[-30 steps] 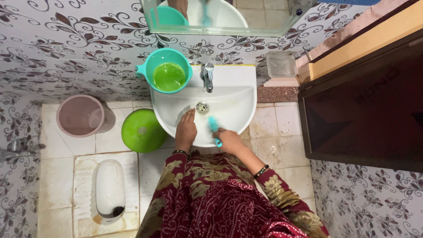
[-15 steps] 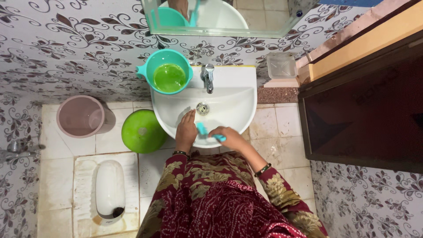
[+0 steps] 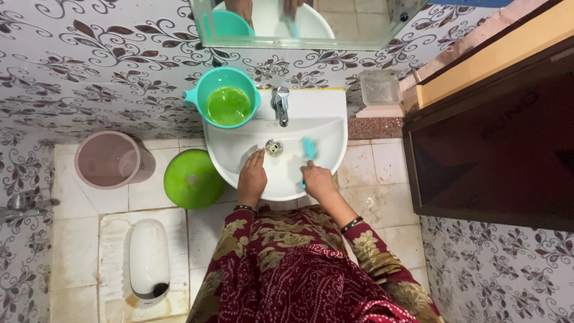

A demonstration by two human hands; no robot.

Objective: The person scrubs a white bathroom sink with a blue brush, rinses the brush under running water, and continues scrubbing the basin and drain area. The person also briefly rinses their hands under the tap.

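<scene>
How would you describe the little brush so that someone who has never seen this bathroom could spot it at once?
Start at the white washbasin fixed to the flower-patterned wall, under the mirror. Inside its bowl, to the right of the drain and below the tap, the person's right hand grips a small teal brush. It is the only slim, coloured thing in the bowl; the round teal mug stands on the basin's back corner.

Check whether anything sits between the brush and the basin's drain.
Nothing visible does. The right hand holds the teal brush inside the white basin, just right of the drain; bare basin surface lies between. The left hand rests below the drain.
</scene>
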